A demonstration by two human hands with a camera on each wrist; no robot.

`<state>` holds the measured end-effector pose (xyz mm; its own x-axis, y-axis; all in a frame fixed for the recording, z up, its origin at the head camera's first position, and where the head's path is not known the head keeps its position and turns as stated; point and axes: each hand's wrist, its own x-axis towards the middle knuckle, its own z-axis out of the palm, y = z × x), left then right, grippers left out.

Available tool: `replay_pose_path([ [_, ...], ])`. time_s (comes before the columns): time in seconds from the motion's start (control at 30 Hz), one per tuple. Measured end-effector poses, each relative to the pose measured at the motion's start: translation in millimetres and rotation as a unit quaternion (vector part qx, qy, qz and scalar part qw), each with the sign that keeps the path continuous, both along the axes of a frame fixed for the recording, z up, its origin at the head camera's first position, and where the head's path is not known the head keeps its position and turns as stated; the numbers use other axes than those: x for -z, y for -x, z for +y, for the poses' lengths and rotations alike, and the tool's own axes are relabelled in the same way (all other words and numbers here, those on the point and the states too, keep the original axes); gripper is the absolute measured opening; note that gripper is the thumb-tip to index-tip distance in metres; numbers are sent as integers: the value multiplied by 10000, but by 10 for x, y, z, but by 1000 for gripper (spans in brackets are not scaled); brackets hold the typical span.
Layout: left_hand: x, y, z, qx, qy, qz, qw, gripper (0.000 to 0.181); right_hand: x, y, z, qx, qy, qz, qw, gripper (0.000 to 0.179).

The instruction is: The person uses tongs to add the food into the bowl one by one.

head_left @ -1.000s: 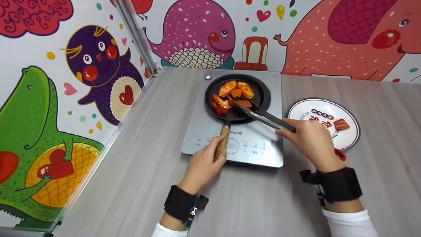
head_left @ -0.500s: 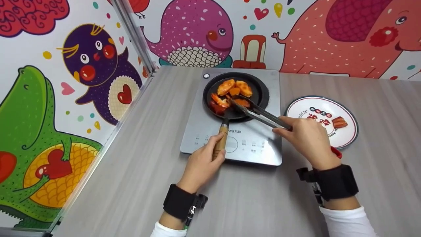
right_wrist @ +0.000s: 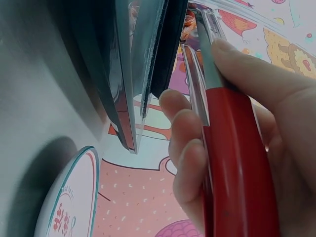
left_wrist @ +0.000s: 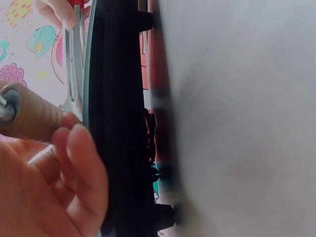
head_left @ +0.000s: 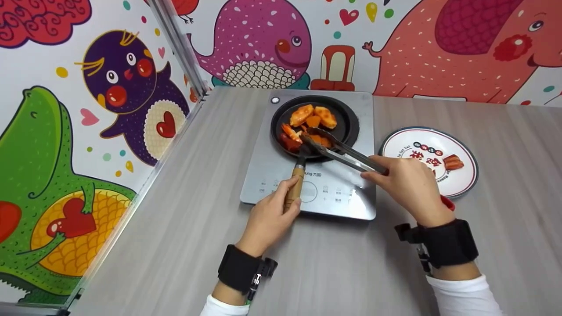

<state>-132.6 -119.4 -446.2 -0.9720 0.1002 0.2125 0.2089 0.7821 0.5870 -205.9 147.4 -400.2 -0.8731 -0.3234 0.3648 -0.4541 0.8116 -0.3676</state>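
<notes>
My left hand (head_left: 268, 221) grips the wooden handle (head_left: 297, 186) of a small black frying pan (head_left: 348, 123). In the left wrist view, that hand's fingers curl beside the handle's end. My right hand (head_left: 410, 186) holds metal tongs (head_left: 363, 159), whose red grip (right_wrist: 242, 163) fills the palm in the right wrist view. The tongs' arms stand apart, with their dark tips low in the pan around a flat orange slice (head_left: 322, 140). Browned orange pieces (head_left: 302, 115) lie at the pan's far side, and a shrimp (head_left: 291, 132) and a dark red piece (head_left: 289, 143) at its left.
Under the pan is a silver induction cooker (head_left: 263, 169) with touch controls along its front. To its right, partly behind my right hand, a white plate (head_left: 461, 184) bears a small cut sausage (head_left: 453, 162). Patterned wall panels (head_left: 342, 74) close off the back and left.
The tongs' tips have shifted slightly left in the pan, and the orange slice between them shows more. My left hand keeps its hold on the handle; the whole view has shifted a little.
</notes>
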Motion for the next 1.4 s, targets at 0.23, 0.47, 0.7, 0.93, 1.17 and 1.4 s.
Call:
replay_pose_path([
  [0.23, 15, -3, 11, -19, 11, -24, 10000, 47, -4, 10, 26, 125, 169, -214, 9995, 44],
  [0.47, 23, -3, 17, -32, 10, -50, 10000, 46, -35, 5, 90, 245, 316, -352, 9986, 52],
  [0.7, 20, -10, 1, -58, 37, -48, 10000, 45, -64, -11, 128, 361, 302, -99, 9988, 49],
  [0.93, 20, -11, 5, -27, -15, 9, 10000, 45, -71, -59, 194, 404, 345, -3, 9986, 49],
  [1.17, 13, -4, 13, -19, 2, -28, 10000, 45, -52, -124, 316, 565, 252, -9, 9981, 51],
  [1.4, 1, -7, 2, -8, -43, -55, 10000, 46, -39, -160, 452, 694, 164, 2, 9975, 52],
])
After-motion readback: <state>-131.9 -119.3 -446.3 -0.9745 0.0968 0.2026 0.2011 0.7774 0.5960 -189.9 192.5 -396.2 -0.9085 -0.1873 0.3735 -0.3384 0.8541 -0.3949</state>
